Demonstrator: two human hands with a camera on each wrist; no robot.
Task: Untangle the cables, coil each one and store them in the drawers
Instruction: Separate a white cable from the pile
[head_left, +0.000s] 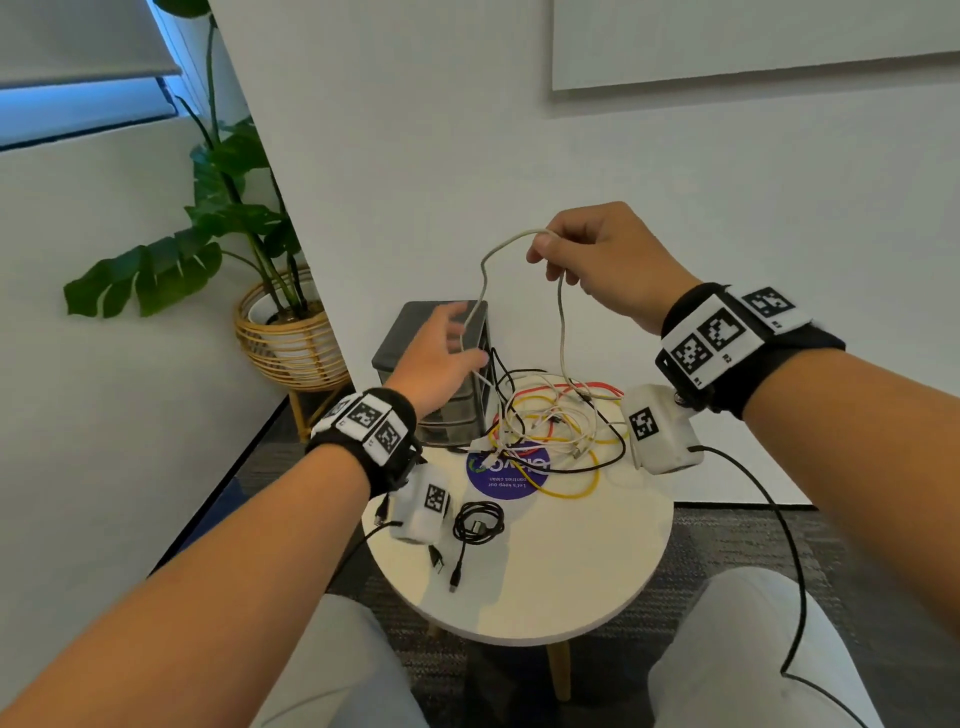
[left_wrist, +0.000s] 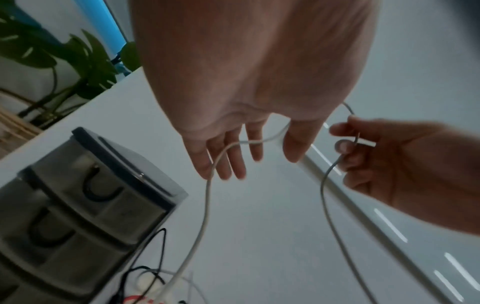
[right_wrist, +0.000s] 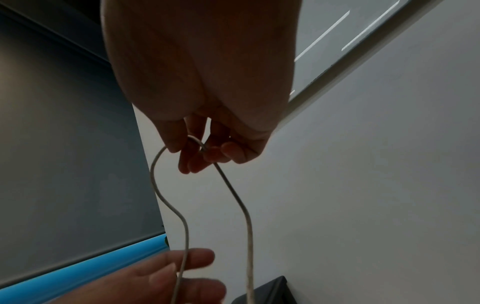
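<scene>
- The right hand (head_left: 597, 254) is raised above the desk (head_left: 545, 587), thumb and fingers pinching the top of a loop of the white cable (head_left: 485, 280); both runs of it drop back into the tangle (head_left: 550, 426) of red, yellow, black and white leads lying just beside the drawer unit (head_left: 441, 358).
- The left hand (head_left: 441, 358) hovers lower, in front of the drawer unit, fingers loosely spread and nearly straight, with the left-hand run of the cable passing across them (guiding it, I judge, not gripping it).
- To do this step well: lift slowly, let the left hand slide down the run toward the pile and feel for where it crosses another lead, then feed the plug end back through that crossing; a hard pull would likely tighten the knot or drag the whole heap off the desk.
- One black cable (head_left: 478, 525) already sits coiled near the front edge, so most of the job looks still ahead.
- The head view alone shows the tangle and the coil. The left wrist view shows what it hides: the drawers (left_wrist: 85, 205) are translucent and closed, with dark curved handles. The right wrist view shows the pinch closest, the cable bent over between thumb and fingertips (right_wrist: 197, 162).
</scene>
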